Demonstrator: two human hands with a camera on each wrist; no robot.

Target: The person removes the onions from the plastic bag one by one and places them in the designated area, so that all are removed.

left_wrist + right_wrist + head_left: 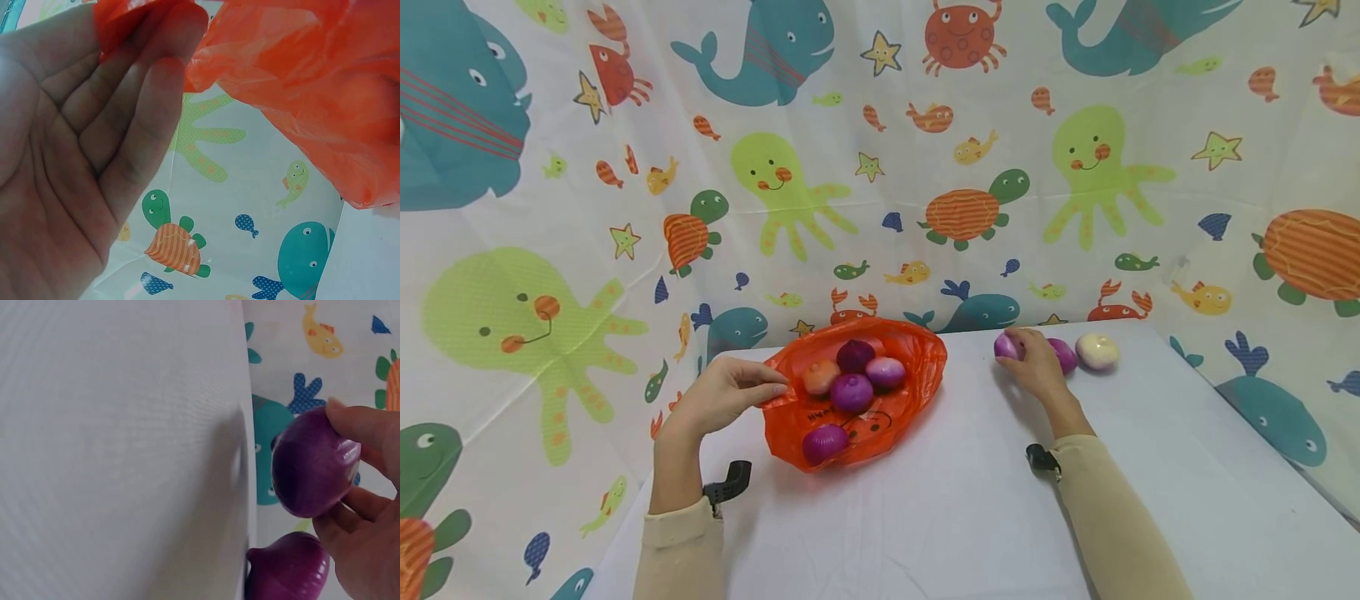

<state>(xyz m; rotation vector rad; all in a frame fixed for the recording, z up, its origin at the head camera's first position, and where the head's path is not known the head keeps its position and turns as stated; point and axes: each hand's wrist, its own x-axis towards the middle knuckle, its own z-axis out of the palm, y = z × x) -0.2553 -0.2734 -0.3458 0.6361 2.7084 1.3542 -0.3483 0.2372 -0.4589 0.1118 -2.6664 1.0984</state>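
Observation:
An orange plastic bag [857, 392] lies open on the white table [955, 500] with several onions inside, most purple [852, 392] and one orange-brown [820, 377]. My left hand [730, 396] pinches the bag's left edge; the left wrist view shows the orange film [300, 81] caught at my fingertips [159, 37]. My right hand [1033, 362] grips a purple onion [1007, 346] at the far side of the table, seen close in the right wrist view as a purple onion [312, 464]. A second purple onion [1063, 354] lies just right of that hand, and a pale onion [1097, 351] beyond it.
A sea-creature print cloth [880, 167] hangs behind and around the table. The table's far edge runs just behind the onions. Black wrist mounts [730, 482] sit on both sleeves.

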